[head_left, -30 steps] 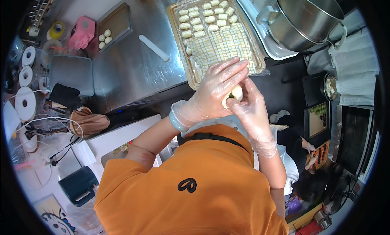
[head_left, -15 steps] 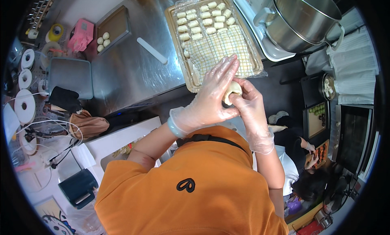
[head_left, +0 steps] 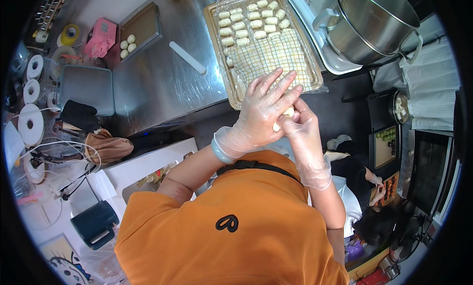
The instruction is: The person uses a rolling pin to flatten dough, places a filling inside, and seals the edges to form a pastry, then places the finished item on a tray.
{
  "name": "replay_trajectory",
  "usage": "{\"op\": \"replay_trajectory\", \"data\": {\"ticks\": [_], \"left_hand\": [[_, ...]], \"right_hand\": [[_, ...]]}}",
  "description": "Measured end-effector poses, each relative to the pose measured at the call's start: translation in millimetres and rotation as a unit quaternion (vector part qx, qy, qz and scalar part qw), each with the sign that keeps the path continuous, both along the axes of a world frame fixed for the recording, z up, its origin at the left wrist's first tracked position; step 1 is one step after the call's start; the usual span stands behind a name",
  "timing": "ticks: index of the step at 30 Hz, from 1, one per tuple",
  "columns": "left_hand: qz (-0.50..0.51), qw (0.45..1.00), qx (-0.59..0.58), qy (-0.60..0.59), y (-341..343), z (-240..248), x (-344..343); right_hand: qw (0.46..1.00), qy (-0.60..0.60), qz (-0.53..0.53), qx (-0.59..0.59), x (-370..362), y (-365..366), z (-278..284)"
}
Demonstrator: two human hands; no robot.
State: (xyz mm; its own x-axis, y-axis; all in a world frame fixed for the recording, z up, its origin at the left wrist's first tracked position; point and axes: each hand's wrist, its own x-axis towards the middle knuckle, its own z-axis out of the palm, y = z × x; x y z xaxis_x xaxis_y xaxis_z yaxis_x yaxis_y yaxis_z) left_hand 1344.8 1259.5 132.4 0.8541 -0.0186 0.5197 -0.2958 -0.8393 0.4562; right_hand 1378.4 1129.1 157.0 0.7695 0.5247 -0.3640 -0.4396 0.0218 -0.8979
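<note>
The dough piece is in the air, just outside the near edge of the table, between the spread left hand and the right hand, which pinches it; its long axis I cannot tell. The large tray contains rolls, partly under checked cloth; the small tray, four balls

Shiny steel worktop, dark floor beside; pegboard left, white curtain right.

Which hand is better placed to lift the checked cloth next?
Probably the left hand: it is spread open, pointing toward the checked cloth, while the right hand pinches the dough piece.
</note>
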Motion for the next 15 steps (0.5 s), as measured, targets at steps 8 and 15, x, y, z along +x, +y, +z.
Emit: {"op": "replay_trajectory", "data": {"ticks": [8,15], "left_hand": [[-0.069,0.991,-0.075,0.085,7.3,6.9,0.2],[-0.081,0.993,-0.079,0.029,5.3,6.0,4.1]], "right_hand": [[0.999,0.033,0.037,-0.021,18.2,-10.0,9.5],[0.999,-0.012,0.053,-0.001,13.4,-4.1,24.2]]}}
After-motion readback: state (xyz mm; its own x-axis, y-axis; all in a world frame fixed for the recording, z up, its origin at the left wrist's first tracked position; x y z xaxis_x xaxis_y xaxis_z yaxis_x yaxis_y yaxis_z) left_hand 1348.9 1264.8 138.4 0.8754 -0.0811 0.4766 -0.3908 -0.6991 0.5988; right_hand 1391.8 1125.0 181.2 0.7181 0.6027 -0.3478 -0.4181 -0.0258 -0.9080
